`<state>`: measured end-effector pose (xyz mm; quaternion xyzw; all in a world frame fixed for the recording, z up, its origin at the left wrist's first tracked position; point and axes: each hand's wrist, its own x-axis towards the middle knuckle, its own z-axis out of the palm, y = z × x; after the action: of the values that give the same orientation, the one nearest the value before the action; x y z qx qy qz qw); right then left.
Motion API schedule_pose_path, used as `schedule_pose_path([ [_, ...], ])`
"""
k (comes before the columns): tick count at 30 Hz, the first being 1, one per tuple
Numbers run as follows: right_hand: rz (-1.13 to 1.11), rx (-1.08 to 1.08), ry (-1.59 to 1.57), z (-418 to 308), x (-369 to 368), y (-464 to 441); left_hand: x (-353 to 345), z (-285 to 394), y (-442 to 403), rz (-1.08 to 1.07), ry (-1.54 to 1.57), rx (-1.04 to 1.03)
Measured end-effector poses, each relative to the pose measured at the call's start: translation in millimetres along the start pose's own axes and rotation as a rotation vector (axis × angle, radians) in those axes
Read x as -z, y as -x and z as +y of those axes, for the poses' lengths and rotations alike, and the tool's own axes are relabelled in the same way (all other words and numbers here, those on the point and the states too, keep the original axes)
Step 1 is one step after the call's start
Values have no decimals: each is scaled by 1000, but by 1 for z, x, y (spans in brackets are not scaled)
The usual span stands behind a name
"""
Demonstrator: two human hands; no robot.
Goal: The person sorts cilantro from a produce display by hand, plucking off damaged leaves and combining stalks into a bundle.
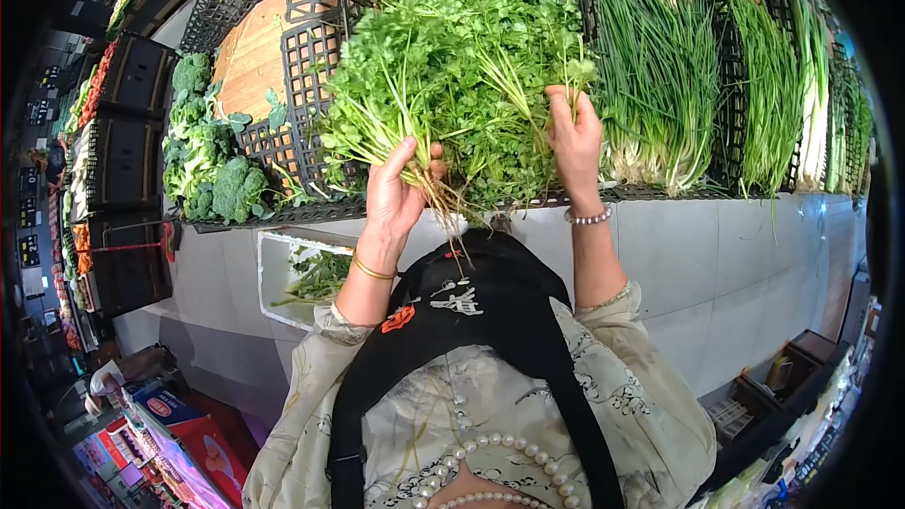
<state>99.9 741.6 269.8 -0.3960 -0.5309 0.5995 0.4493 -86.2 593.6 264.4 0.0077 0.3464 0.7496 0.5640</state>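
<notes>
My left hand [401, 190] is closed round the stems of a bunch of leafy green herbs [386, 123], with the roots hanging down below my fingers. On the right, my right hand [575, 137] is raised with thumb and fingers pinched together at a small leafy sprig [577, 71]. Between and beyond both hands spreads a large heap of the same leafy herbs [471, 47] in a black crate. Some pale stems lie on top of the heap near my right hand.
Broccoli [238, 190] sits in a crate at the left. Long green onions [660, 75] stand in crates at the right. Below the display edge, a white box [267, 273] with leafy scraps rests on the grey floor [679, 254]. Black crates [137, 160] line the far left.
</notes>
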Motion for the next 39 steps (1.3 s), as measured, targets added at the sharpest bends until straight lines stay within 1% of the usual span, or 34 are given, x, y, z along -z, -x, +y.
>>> schedule_pose_path([
  [1,20,150,309,8,5,-11,-5,0,0,-38,30,-52],
  [2,-45,165,429,16,7,-15,-8,0,0,-46,40,-98],
  [4,-174,193,669,30,9,-20,-16,5,3,-154,35,-186],
  [5,-183,238,815,44,6,-23,-18,8,3,-198,80,-200],
  [6,-180,133,903,39,-1,-21,-21,12,6,-202,65,-247],
  [8,-93,270,1003,51,-3,-21,-21,21,7,-275,81,-268],
  [11,-140,65,571,47,8,-26,-33,28,12,-252,-32,-345],
  [12,-205,-86,404,45,13,-29,-33,29,12,-236,-69,-364],
  [13,-232,-222,214,28,15,-27,-30,28,11,-158,-155,-336],
  [14,-254,-356,23,9,18,-21,-30,23,9,-111,-179,-327],
  [15,-279,-341,-40,2,17,-17,-28,16,7,-80,-154,-299],
  [17,-345,-376,-91,-15,10,-6,-22,1,1,-10,-147,-229],
  [18,-380,-394,-116,-20,6,-1,-24,-5,-1,-33,-77,-180],
  [19,-420,-450,-137,-20,3,2,-25,-11,-2,-13,-90,-168],
  [21,-484,-485,-278,-22,-10,13,-32,-20,-3,21,-105,-149],
  [22,-516,-503,-352,-23,-16,18,-36,-21,-2,0,-123,-114],
  [23,-583,-516,-391,-21,-18,22,-36,-24,-2,8,-110,-97],
  [24,-591,-520,-360,-21,-24,25,-37,-28,-2,16,-96,-80],
  [26,-598,-608,-343,-14,-31,28,-35,-33,-4,-33,-138,-136],
  [29,-616,-574,-271,-2,-30,25,-33,-32,-4,-4,-166,-137],
  [32,-466,-378,-139,-8,-33,27,-25,-30,-7,6,-175,-139],
  [33,-435,-356,-188,-7,-31,28,-30,-28,-4,30,-175,-127],
  [34,-412,-293,-154,-6,-34,29,-32,-27,-3,53,-174,-115],
  [36,-365,-165,-87,-2,-43,31,-33,-28,-2,15,-153,-120],
  [37,-414,-245,-60,-2,-43,33,-37,-28,-1,-6,-158,-134],
  [38,-425,-301,-105,0,-43,32,-39,-29,-1,-27,-163,-149],
  [39,-435,-356,-150,1,-44,32,-39,-31,-3,28,-128,-187],
])
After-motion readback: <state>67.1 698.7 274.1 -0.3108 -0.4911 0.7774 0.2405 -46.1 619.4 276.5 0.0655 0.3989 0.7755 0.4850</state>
